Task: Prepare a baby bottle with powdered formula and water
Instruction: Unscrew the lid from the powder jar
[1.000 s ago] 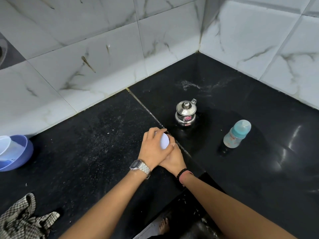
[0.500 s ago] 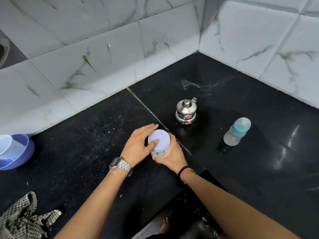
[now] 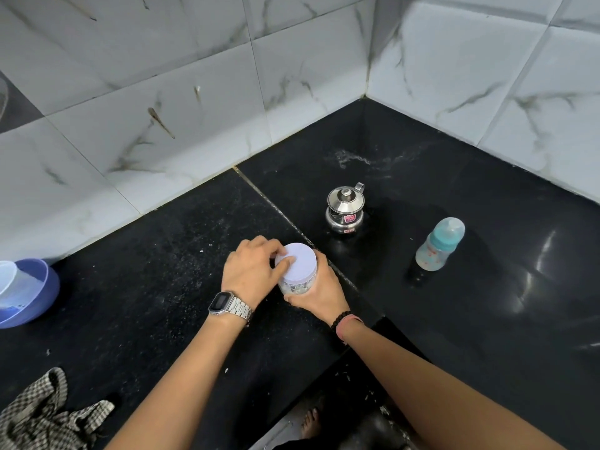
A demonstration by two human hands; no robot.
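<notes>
Left hand (image 3: 251, 271) is gripping the lid (image 3: 300, 262) from above, right hand (image 3: 319, 292) wrapped round the jar (image 3: 293, 285) on the surface (image 3: 162, 287). Jar's upright, so the lid probably twists straight off. Bottle (image 3: 440, 244) stands off right, nearer the right hand.

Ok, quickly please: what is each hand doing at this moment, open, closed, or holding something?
Left hand: fingers curled on the white lid of the jar.
Right hand: grips the jar's body from the side.
</notes>
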